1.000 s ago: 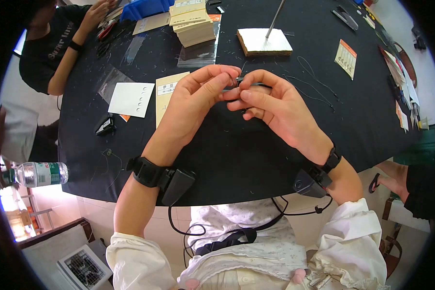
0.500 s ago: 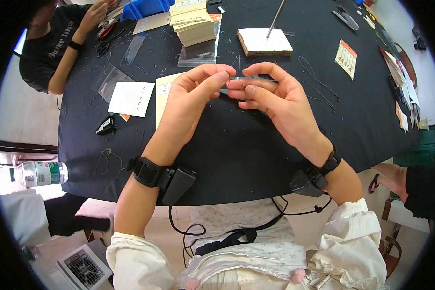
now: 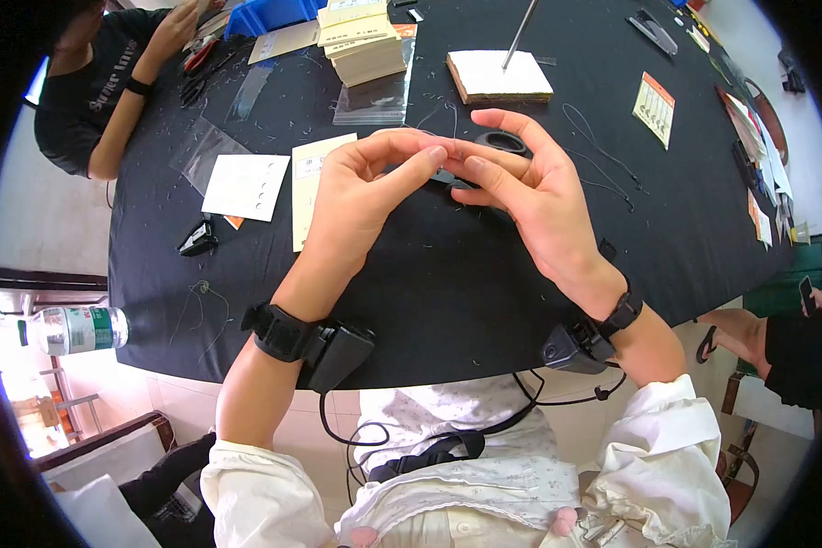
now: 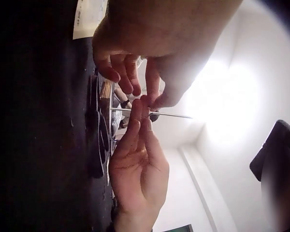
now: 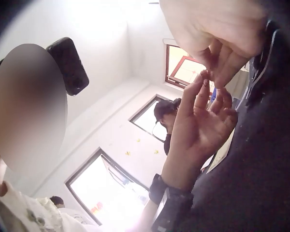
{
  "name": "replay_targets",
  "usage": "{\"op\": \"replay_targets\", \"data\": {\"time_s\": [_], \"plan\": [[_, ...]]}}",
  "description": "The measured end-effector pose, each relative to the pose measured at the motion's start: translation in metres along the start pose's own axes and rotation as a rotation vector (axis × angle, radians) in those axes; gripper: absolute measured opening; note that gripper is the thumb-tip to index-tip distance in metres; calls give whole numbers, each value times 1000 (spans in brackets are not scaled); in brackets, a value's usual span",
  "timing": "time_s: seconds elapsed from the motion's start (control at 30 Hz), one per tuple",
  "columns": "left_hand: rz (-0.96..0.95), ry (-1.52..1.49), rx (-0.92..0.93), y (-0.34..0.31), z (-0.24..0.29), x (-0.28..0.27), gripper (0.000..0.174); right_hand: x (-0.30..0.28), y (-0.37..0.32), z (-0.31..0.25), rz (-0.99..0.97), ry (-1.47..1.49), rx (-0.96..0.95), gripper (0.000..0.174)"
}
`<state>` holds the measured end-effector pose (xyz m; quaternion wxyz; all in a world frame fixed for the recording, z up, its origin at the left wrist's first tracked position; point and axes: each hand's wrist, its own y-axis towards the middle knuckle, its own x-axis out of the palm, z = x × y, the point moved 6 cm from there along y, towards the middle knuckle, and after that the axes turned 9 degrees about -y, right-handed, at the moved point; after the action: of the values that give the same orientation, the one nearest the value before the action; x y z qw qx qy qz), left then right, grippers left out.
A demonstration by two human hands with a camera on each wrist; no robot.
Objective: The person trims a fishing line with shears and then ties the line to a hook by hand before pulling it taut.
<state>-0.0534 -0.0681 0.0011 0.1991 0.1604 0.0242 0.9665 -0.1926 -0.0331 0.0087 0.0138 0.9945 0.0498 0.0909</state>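
My left hand [image 3: 367, 183] and right hand [image 3: 546, 201] meet fingertip to fingertip above the black table. A thin dark thread [image 3: 455, 114] rises in a small loop from between them. The left thumb and forefinger pinch it. On the right, the thumb bears against the middle finger at the same spot, while the forefinger is lifted away. In the right wrist view, a bit of dark thread [image 5: 206, 81] shows at the left fingertips. Behind the right fingers appears a black ring-shaped handle [image 3: 502, 142], its remainder mostly hidden.
Ahead stands a white-topped block [image 3: 498, 75] with a metal rod [image 3: 521, 35]. Stacked cards [image 3: 365, 59] lie at back left, a white punched card [image 3: 247, 187] and black clip [image 3: 197, 237] at left. Dark cords [image 3: 598, 151] lie right. Another person's arm [image 3: 119, 128] is far left.
My fingertips parted slightly half a second ago and now touch. The right forefinger has lifted, and the thread loop and the black ring now show beyond the hands.
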Motion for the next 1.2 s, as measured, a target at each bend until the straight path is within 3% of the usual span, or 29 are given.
{"op": "replay_targets", "data": {"time_s": [0.4, 0.47, 0.83, 1.2], "plan": [[109, 111, -62, -2, -7, -5, 18, 3, -3, 5, 20, -134, -90, 40], [115, 348, 59, -2, -2, -6, 17, 4, -3, 5, 8, -152, -90, 41], [126, 387, 36, -3, -1, -4, 15, 7, -5, 6, 14, -240, -132, 40], [153, 284, 17, -4, -2, -5, 13, -2, -1, 3, -3, -461, -130, 13]]}}
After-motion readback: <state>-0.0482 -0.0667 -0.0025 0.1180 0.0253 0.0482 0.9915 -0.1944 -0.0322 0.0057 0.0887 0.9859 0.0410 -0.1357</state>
